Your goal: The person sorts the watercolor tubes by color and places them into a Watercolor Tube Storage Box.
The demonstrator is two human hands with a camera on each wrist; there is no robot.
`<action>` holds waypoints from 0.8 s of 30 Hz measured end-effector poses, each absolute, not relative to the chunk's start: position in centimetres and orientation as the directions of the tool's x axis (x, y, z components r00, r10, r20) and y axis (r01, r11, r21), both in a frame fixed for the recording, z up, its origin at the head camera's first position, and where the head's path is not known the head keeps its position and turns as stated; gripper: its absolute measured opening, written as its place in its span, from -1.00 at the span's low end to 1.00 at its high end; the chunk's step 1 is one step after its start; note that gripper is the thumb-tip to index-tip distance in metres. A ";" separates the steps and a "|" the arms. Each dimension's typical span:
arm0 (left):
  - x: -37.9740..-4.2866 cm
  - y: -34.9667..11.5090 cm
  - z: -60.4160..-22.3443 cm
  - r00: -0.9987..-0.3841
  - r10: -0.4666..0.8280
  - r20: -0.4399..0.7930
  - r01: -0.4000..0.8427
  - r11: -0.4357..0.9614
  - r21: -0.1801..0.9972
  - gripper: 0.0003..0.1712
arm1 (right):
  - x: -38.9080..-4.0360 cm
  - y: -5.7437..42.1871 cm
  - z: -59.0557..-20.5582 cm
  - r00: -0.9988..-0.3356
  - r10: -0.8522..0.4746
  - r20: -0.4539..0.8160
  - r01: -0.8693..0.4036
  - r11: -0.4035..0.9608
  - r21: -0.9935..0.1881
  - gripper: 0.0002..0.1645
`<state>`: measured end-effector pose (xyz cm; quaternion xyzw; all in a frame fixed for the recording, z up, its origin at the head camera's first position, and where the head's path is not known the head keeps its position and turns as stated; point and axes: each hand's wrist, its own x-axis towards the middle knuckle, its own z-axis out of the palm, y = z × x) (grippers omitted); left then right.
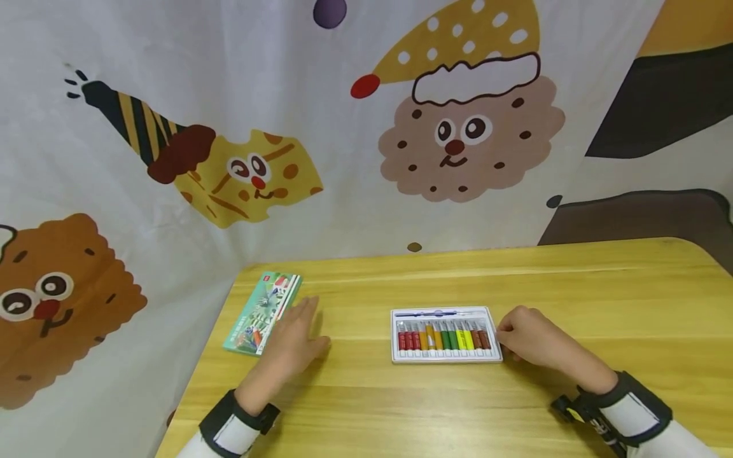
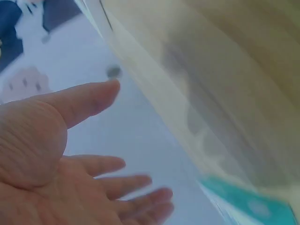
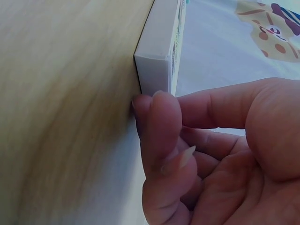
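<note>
A white tray of paint tubes (image 1: pixel 446 357) lies on the table, with red, orange, green, yellow and brown tubes in a row and a thin brush above them. At its right end my right hand (image 1: pixel 535 336) has curled fingers and pinches the tray's edge; in the right wrist view the thumb and fingertips meet at the corner of the white side wall (image 3: pixel 154 70). My left hand (image 1: pixel 292 340) is spread, fingers extended, beside a green printed box (image 1: pixel 260 312) at the table's left. The left palm (image 2: pixel 61 187) holds nothing.
The wooden table (image 1: pixel 366 413) runs back to a white cloth (image 1: pixel 343 216) printed with cartoon biscuits and cheese. Its left edge passes close beside the green box. Both wrists wear black straps, and a small device hangs at the right one.
</note>
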<state>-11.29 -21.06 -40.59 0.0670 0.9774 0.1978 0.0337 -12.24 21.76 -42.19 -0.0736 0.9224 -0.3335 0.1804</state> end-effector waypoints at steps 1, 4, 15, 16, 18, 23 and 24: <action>-11.5 -22.0 -40.4 -0.992 0.113 -0.059 0.084 0.926 0.368 0.01 | -12.2 21.7 -42.2 -0.924 -0.253 -0.287 -0.011 0.767 -0.642 -0.79; -11.8 -24.7 -40.1 -0.993 0.019 -0.115 -0.016 0.953 0.303 0.16 | -12.3 21.7 -42.1 -0.923 -0.250 -0.293 -0.002 0.765 -0.644 -0.79; -12.0 -30.0 -39.9 -0.950 -0.156 -0.270 -0.217 0.952 0.215 0.48 | -12.4 21.7 -42.1 -0.920 -0.244 -0.306 0.015 0.760 -0.650 -0.80; -12.1 -30.4 -40.0 -0.944 -0.157 -0.289 -0.223 0.951 0.213 0.50 | -12.4 21.7 -42.1 -0.921 -0.242 -0.306 0.016 0.760 -0.650 -0.80; -12.2 -31.0 -40.1 -0.936 -0.154 -0.316 -0.229 0.949 0.215 0.52 | -12.4 21.7 -42.2 -0.922 -0.240 -0.303 0.016 0.759 -0.651 -0.80; -12.5 -31.8 -40.2 -0.933 -0.132 -0.335 -0.218 0.948 0.232 0.45 | -12.2 21.6 -42.1 -0.925 -0.239 -0.295 0.013 0.757 -0.653 -0.80; -12.5 -31.8 -40.2 -0.933 -0.131 -0.334 -0.217 0.948 0.234 0.41 | -12.2 21.6 -42.1 -0.925 -0.239 -0.295 0.013 0.758 -0.652 -0.79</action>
